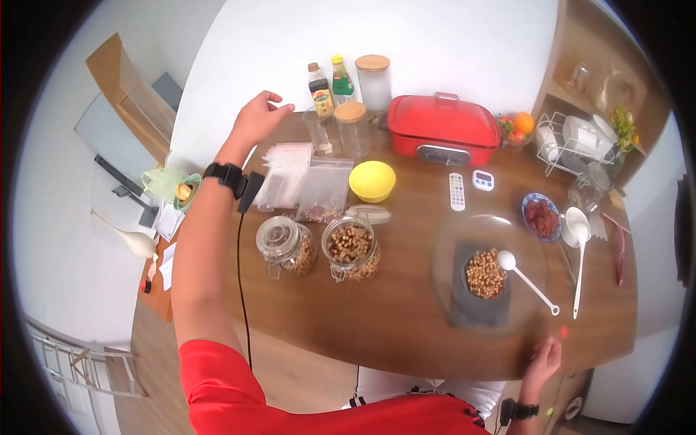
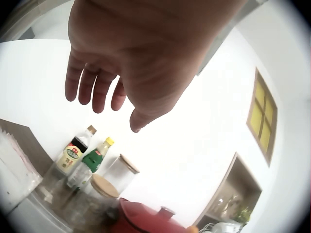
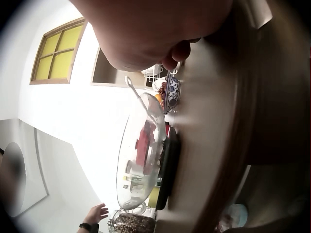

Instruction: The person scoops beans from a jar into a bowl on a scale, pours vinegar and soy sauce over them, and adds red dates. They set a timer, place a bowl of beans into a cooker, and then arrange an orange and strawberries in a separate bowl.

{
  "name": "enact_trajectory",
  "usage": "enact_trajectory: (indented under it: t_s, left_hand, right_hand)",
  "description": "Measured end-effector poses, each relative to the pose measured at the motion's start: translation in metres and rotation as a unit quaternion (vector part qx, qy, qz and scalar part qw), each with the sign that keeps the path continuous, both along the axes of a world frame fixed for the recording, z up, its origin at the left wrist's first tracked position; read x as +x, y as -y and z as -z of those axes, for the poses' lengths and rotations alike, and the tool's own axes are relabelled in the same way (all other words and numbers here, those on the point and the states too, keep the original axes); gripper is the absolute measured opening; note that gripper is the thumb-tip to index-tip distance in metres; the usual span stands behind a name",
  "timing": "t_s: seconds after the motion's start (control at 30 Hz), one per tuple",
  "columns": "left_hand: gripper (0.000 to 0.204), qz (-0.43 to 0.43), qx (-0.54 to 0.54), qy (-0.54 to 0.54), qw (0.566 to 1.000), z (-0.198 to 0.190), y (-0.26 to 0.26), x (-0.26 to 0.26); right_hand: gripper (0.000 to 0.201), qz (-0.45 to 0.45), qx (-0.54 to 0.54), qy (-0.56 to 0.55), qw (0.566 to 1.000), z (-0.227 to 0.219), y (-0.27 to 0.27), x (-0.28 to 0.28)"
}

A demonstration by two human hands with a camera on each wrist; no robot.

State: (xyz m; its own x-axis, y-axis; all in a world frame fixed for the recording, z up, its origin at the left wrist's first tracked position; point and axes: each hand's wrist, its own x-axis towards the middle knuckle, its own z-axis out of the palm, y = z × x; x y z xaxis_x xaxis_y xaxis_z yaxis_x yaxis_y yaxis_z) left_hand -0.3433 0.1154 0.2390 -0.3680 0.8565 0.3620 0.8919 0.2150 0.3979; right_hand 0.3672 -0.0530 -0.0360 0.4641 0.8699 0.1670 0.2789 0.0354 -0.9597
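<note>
My left hand (image 1: 259, 122) is raised over the back left of the table, fingers relaxed and holding nothing. Below and beside it stand a dark sauce bottle (image 1: 319, 90), a green-labelled bottle (image 1: 342, 81) and an uncovered glass (image 1: 317, 134). In the left wrist view its fingers hang apart above these bottles. My right hand (image 1: 542, 362) hovers at the front right table edge, fingers loosely bent, with no object visible in it. Nearest to it is a large glass bowl (image 1: 444, 290) of light brown beans or nuts (image 1: 484, 275), a white spoon (image 1: 533, 286) leaning in it. A dark flat scale (image 3: 170, 165) sits beneath.
Two clip-top jars (image 1: 285, 243) of nuts, one with its lid raised, stand front left, near plastic bags (image 1: 322, 185). A yellow bowl (image 1: 372, 181), red electric cooker (image 1: 444, 123), remote (image 1: 456, 192), timer (image 1: 483, 180) and patterned bowl (image 1: 542, 217) of dates lie beyond. A cable hangs from my left wrist.
</note>
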Motion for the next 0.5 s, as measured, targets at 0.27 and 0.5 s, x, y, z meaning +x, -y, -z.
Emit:
enact_trajectory:
  t_s: [0.27, 0.5]
  left_hand:
    - [0.079, -0.001, -0.031, -0.061, 0.998, 0.001, -0.123, -0.036]
    - [0.085, 0.018, -0.025, -0.150, 0.988, 0.040, -0.197, -0.076]
  right_hand:
    - [0.020, 0.021, -0.067, 0.064, 0.996, 0.006, 0.033, 0.001]
    - [0.015, -0.046, -0.063, 0.329, 0.941, -0.043, 0.033, -0.034]
